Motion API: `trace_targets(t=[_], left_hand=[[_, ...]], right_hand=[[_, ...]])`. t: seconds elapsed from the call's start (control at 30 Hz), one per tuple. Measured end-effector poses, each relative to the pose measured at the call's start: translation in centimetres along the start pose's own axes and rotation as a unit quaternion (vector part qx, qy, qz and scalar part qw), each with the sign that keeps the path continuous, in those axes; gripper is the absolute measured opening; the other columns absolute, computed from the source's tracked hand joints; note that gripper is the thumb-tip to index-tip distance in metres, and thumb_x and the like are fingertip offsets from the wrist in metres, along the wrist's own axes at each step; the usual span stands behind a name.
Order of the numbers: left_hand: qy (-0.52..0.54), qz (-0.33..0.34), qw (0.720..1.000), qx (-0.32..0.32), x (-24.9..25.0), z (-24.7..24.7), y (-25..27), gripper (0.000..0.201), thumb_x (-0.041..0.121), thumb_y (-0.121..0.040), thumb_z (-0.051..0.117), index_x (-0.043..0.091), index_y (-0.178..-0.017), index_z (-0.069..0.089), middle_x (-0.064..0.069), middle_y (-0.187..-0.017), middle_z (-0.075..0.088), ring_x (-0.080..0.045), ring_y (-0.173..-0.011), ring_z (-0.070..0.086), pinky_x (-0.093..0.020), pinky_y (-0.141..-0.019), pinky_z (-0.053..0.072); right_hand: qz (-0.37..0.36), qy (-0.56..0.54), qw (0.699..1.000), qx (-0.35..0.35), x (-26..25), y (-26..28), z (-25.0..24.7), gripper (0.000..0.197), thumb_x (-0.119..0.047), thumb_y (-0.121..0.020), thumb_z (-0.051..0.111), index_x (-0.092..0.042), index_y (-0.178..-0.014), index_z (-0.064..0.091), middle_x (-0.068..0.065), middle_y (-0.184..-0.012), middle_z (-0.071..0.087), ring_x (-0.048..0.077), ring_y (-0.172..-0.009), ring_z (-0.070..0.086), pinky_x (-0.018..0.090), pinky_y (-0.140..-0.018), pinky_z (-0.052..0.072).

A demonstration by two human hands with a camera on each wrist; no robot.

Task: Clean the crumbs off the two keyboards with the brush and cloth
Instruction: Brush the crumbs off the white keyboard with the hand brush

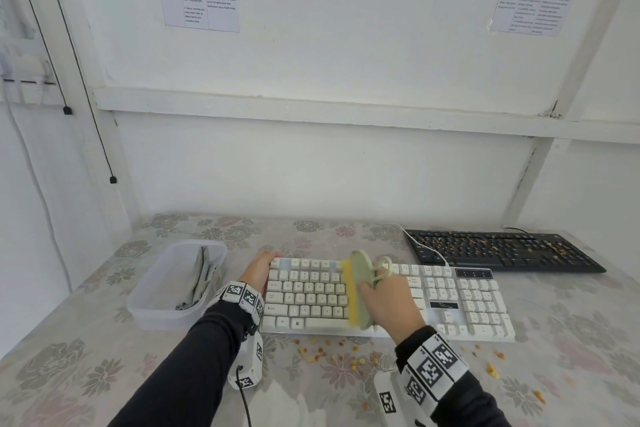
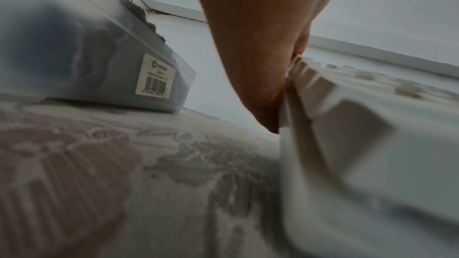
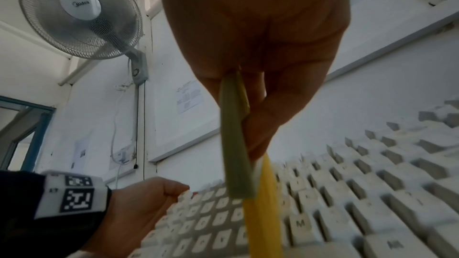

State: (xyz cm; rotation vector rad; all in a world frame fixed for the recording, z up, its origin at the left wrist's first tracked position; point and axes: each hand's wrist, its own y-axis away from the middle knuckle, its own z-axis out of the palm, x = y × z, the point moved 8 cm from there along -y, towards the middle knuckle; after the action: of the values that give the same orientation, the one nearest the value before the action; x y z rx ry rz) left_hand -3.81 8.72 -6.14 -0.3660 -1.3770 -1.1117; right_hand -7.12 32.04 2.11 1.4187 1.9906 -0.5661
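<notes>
A white keyboard lies on the floral tablecloth in front of me. My right hand grips a pale green brush with yellow bristles, held on edge over the middle keys. My left hand holds the keyboard's left end, fingers curled over its far corner. A black keyboard strewn with brown crumbs lies behind on the right. A grey cloth sits in a clear plastic tub at the left.
Yellow-brown crumbs are scattered on the tablecloth along the white keyboard's front edge and to the right. A white cable runs between the keyboards. The white wall stands close behind the table.
</notes>
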Motion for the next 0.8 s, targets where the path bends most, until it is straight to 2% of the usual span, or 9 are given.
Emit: trace_targets(t=[0.13,0.23,0.33,0.43,0.53,0.6,0.67,0.7,0.8], left_hand=[[-0.006,-0.002,1.0,0.001,0.0,0.0,0.1,0.022,0.026,-0.096,0.039,0.015,-0.08,0.048,-0.007,-0.066,0.05,-0.022,-0.059,0.051,-0.028,-0.058,0.046],[0.0,-0.003,1.0,0.004,0.1,0.0,0.1,0.02,0.027,-0.096,0.04,0.014,-0.084,0.049,-0.009,-0.068,0.051,-0.024,-0.061,0.052,-0.031,-0.062,0.047],[-0.002,-0.004,1.0,0.004,0.1,0.0,0.0,0.02,0.027,-0.095,0.041,0.014,-0.082,0.05,-0.009,-0.068,0.051,-0.024,-0.061,0.052,-0.031,-0.062,0.047],[-0.006,-0.003,1.0,0.004,0.0,0.0,0.0,0.022,0.027,-0.095,0.04,0.015,-0.079,0.049,-0.007,-0.065,0.051,-0.022,-0.056,0.052,-0.028,-0.059,0.047],[-0.011,-0.003,1.0,0.005,0.0,0.0,0.1,0.022,0.027,-0.095,0.041,0.015,-0.08,0.05,-0.007,-0.063,0.052,-0.021,-0.051,0.054,-0.027,-0.056,0.048],[-0.01,-0.001,1.0,0.007,0.1,-0.1,0.0,0.021,0.026,-0.095,0.041,0.014,-0.082,0.051,-0.008,-0.064,0.052,-0.021,-0.051,0.055,-0.027,-0.056,0.048],[-0.012,0.001,1.0,0.007,0.1,-0.2,0.0,0.018,0.026,-0.096,0.041,0.013,-0.087,0.051,-0.009,-0.066,0.053,-0.023,-0.057,0.054,-0.03,-0.058,0.048],[-0.013,0.002,1.0,0.006,0.2,-0.2,0.0,0.017,0.026,-0.096,0.041,0.013,-0.09,0.05,-0.009,-0.067,0.053,-0.024,-0.059,0.054,-0.03,-0.059,0.048],[-0.01,0.0,1.0,0.005,0.1,-0.3,-0.1,0.018,0.027,-0.096,0.041,0.013,-0.091,0.05,-0.009,-0.068,0.053,-0.024,-0.061,0.054,-0.032,-0.06,0.048]], right_hand=[[-0.001,-0.006,1.0,0.016,0.1,-0.2,-0.8,0.033,-0.012,-0.089,0.049,-0.011,-0.057,0.039,0.001,-0.053,0.041,0.013,-0.045,0.041,0.02,-0.041,0.037],[-0.099,-0.042,0.99,0.088,-1.4,0.3,-1.8,0.009,-0.015,-0.092,0.049,-0.01,-0.093,0.057,-0.004,-0.059,0.049,0.011,-0.049,0.048,0.017,-0.042,0.04],[-0.109,-0.024,0.993,0.048,-0.8,0.7,-0.4,0.027,-0.013,-0.092,0.048,-0.014,-0.119,0.053,-0.006,-0.059,0.05,0.005,-0.046,0.046,0.014,-0.039,0.04],[-0.025,-0.002,1.0,-0.001,1.1,0.6,0.1,0.01,-0.012,-0.089,0.048,-0.009,-0.083,0.055,0.0,-0.055,0.045,0.014,-0.046,0.044,0.014,-0.041,0.037],[0.002,0.013,1.0,-0.022,1.5,0.3,-0.5,0.031,-0.011,-0.087,0.049,-0.011,-0.057,0.04,0.001,-0.054,0.042,0.019,-0.053,0.047,0.019,-0.044,0.041],[-0.04,0.004,0.998,0.041,0.9,0.3,-1.8,0.028,-0.01,-0.089,0.05,-0.011,-0.061,0.043,-0.001,-0.052,0.042,0.013,-0.044,0.042,0.013,-0.037,0.034],[-0.108,-0.027,0.988,0.107,-0.1,0.7,-2.9,0.008,-0.008,-0.09,0.05,-0.011,-0.085,0.055,-0.006,-0.053,0.045,0.007,-0.039,0.044,0.012,-0.036,0.036],[-0.123,-0.027,0.985,0.119,0.0,0.8,-3.0,0.011,-0.008,-0.09,0.05,-0.011,-0.098,0.057,-0.007,-0.054,0.045,0.007,-0.04,0.046,0.012,-0.038,0.037],[-0.066,0.013,0.996,0.056,1.7,0.6,-1.7,0.01,-0.009,-0.089,0.05,-0.011,-0.098,0.055,-0.005,-0.055,0.045,0.007,-0.042,0.042,0.014,-0.039,0.037]])
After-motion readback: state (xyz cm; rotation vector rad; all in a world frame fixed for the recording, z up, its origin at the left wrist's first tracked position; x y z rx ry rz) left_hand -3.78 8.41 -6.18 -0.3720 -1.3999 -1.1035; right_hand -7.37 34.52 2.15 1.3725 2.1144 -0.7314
